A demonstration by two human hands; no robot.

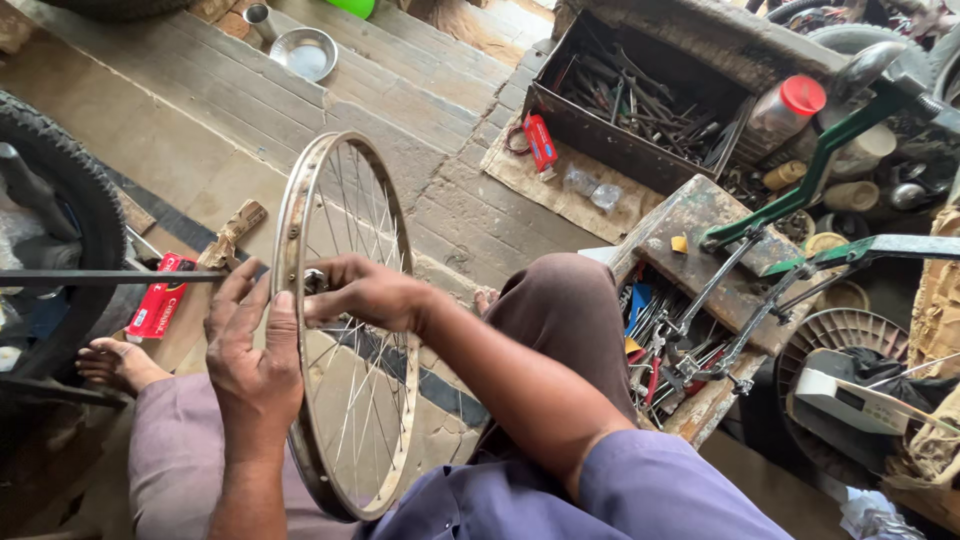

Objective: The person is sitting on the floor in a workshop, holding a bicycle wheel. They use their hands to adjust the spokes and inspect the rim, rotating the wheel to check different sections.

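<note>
Looking down from the head camera, a seated person holds a spoked bicycle wheel (pixel 345 330) upright between their knees, its metal rim edge-on toward the camera. The left hand (pixel 252 345) lies flat against the near side of the rim, fingers spread and extended upward, thumb along the rim's edge; it is pressing the wheel steady, not closed around it. The right hand (pixel 365 292) reaches in from the far side to the hub (pixel 316 281), its fingers curled and pinched about the hub's small metal end piece. A thin dark rod (pixel 110 276) runs level from the left edge of the picture to the hub area; whether it touches the hub I cannot tell.

A bare foot (pixel 118 364) rests on the floor by a black tyre (pixel 72 190) at the left. Just beside the foot lies a small red box (pixel 158 296). Further up on the brick floor sits a shallow steel bowl (pixel 305 52). To the right, an open dark metal toolbox (pixel 640 100) holds many tools, with a second red packet (pixel 540 142) in front of it, and a green bicycle frame (pixel 820 165) stands over a worn wooden tool tray (pixel 700 225).
</note>
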